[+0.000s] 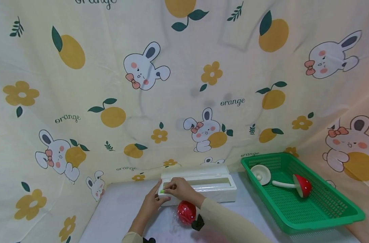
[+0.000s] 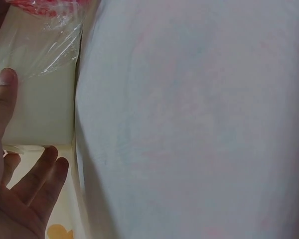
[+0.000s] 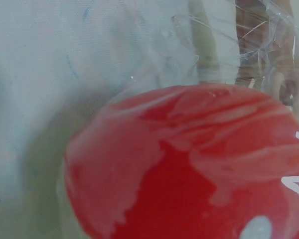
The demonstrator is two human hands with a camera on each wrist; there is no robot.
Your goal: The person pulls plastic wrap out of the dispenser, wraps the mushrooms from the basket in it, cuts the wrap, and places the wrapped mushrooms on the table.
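Note:
A long white cling film dispenser [image 1: 216,195], its lid tipped back, lies across the table in the head view. My left hand [image 1: 150,203] grips its left end, thumb on the front wall and fingers round the far side; the left wrist view shows this thumb [image 2: 5,97] against the white box [image 2: 42,112]. With curled fingertips my right hand [image 1: 184,191] pinches the small green slide cutter [image 1: 162,191] at the same end. Clear film runs down the dispenser's front to a red, white-dotted mushroom cap [image 1: 186,212] below my right wrist. Wrinkled film covers the cap [image 3: 179,164] closely in the right wrist view.
On the right stands a green plastic basket [image 1: 321,222]. Inside it lie a mushroom [image 1: 303,186] with a red cap and white stem, and a white round piece [image 1: 261,174]. A printed cloth [image 1: 178,91] hangs behind the table [image 1: 120,195].

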